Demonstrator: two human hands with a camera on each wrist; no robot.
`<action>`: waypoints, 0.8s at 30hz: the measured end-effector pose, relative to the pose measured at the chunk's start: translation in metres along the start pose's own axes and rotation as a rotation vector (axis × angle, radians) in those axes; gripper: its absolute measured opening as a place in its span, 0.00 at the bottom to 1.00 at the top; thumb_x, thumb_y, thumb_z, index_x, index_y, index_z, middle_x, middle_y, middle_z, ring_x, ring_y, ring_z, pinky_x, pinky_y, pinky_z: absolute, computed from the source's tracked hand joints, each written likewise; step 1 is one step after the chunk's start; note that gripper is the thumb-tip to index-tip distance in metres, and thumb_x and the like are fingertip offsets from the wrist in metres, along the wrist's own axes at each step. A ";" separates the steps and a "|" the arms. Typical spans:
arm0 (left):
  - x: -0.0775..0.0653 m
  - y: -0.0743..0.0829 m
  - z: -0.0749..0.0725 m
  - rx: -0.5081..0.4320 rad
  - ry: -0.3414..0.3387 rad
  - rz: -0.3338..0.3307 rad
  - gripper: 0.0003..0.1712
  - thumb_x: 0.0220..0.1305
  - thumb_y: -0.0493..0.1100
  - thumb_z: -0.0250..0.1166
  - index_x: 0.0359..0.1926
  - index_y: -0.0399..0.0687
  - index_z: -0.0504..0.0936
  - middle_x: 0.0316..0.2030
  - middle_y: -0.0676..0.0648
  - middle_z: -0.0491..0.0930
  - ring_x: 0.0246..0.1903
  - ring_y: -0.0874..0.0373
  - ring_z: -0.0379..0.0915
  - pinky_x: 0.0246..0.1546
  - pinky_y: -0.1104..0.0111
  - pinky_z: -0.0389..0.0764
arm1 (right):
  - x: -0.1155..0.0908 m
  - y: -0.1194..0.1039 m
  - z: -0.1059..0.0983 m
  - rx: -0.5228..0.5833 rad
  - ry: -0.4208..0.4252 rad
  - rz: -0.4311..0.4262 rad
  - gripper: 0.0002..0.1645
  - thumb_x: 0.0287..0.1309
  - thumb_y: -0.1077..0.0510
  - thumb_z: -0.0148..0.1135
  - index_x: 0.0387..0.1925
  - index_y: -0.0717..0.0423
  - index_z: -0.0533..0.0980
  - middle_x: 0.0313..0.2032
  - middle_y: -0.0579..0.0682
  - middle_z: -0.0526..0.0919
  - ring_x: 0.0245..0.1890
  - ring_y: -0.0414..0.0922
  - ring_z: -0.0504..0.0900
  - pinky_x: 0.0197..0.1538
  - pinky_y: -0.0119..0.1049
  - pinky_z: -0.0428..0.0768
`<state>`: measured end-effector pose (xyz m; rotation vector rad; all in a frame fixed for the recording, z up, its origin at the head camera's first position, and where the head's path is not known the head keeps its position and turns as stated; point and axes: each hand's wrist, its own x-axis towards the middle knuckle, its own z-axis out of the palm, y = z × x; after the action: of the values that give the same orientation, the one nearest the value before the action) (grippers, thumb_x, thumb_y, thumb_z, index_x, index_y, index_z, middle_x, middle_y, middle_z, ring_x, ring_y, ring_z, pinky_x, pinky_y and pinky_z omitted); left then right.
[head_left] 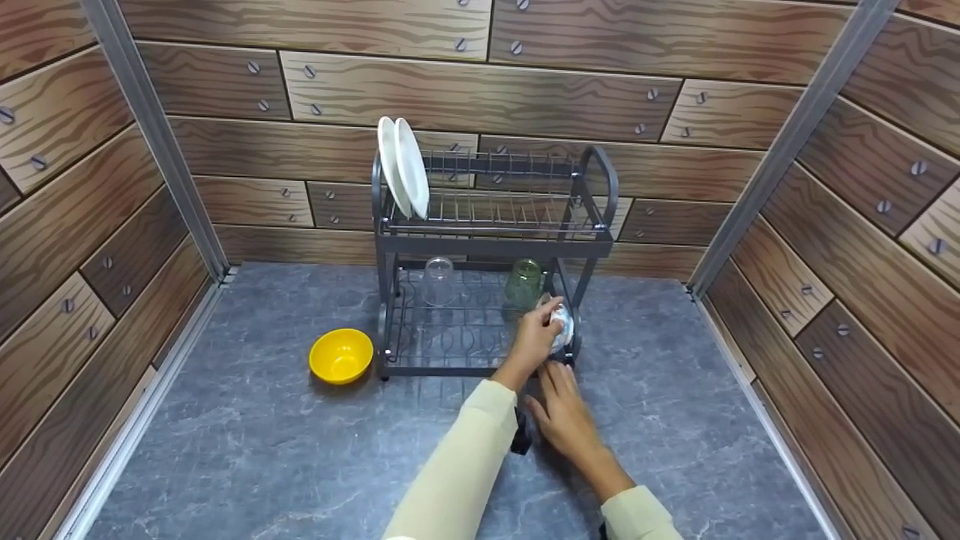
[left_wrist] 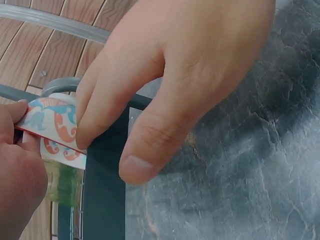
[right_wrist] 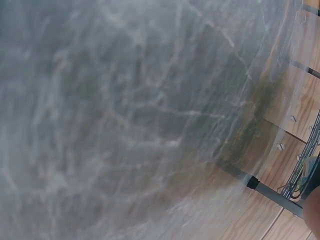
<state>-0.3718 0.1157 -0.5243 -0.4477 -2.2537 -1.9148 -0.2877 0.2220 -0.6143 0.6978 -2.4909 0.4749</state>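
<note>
In the lower right of the dish rack [head_left: 495, 245] is a white bowl [head_left: 564, 330] with a blue and orange pattern. Its red rim shows in the left wrist view. My left hand [head_left: 534, 337] pinches this bowl [left_wrist: 50, 117] with curled fingers. Beside it, my right hand [head_left: 566, 416] lies low at the front right corner of the rack, its fingers fairly straight. In the left wrist view, the right hand's fingertips [left_wrist: 85, 135] overlap the bowl's edge; I cannot tell whether they touch. The right wrist view shows only a sliver of hand [right_wrist: 313, 212].
A clear glass [head_left: 439, 281] and a green glass [head_left: 523, 281] stand upside down on the lower tier. Two white plates [head_left: 411, 169] lean at the upper tier's left. A yellow bowl [head_left: 341, 357] sits left of the rack. Wood-patterned walls surround the grey marbled surface [head_left: 285, 465].
</note>
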 end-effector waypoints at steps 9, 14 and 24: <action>-0.003 0.001 -0.005 -0.081 -0.048 -0.047 0.33 0.65 0.31 0.58 0.70 0.50 0.64 0.64 0.40 0.68 0.61 0.55 0.68 0.55 0.70 0.74 | 0.002 0.001 0.002 0.014 0.063 -0.059 0.36 0.63 0.52 0.57 0.66 0.69 0.62 0.63 0.63 0.67 0.64 0.60 0.64 0.67 0.57 0.55; -0.005 0.004 -0.012 -0.127 -0.018 -0.053 0.33 0.65 0.32 0.59 0.70 0.46 0.63 0.60 0.38 0.73 0.56 0.53 0.73 0.53 0.69 0.77 | 0.003 0.001 0.003 0.008 0.082 -0.074 0.36 0.62 0.52 0.59 0.66 0.68 0.63 0.62 0.63 0.68 0.63 0.61 0.65 0.67 0.57 0.56; -0.027 0.011 -0.043 -0.103 0.074 -0.011 0.29 0.65 0.38 0.61 0.67 0.42 0.68 0.55 0.37 0.76 0.56 0.46 0.73 0.56 0.67 0.75 | 0.002 -0.001 0.002 -0.009 0.030 -0.010 0.38 0.63 0.48 0.58 0.67 0.67 0.62 0.63 0.64 0.67 0.66 0.61 0.62 0.69 0.56 0.56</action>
<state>-0.3459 0.0721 -0.5146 -0.3715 -2.1243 -2.0245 -0.2890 0.2192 -0.6147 0.6940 -2.4589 0.4669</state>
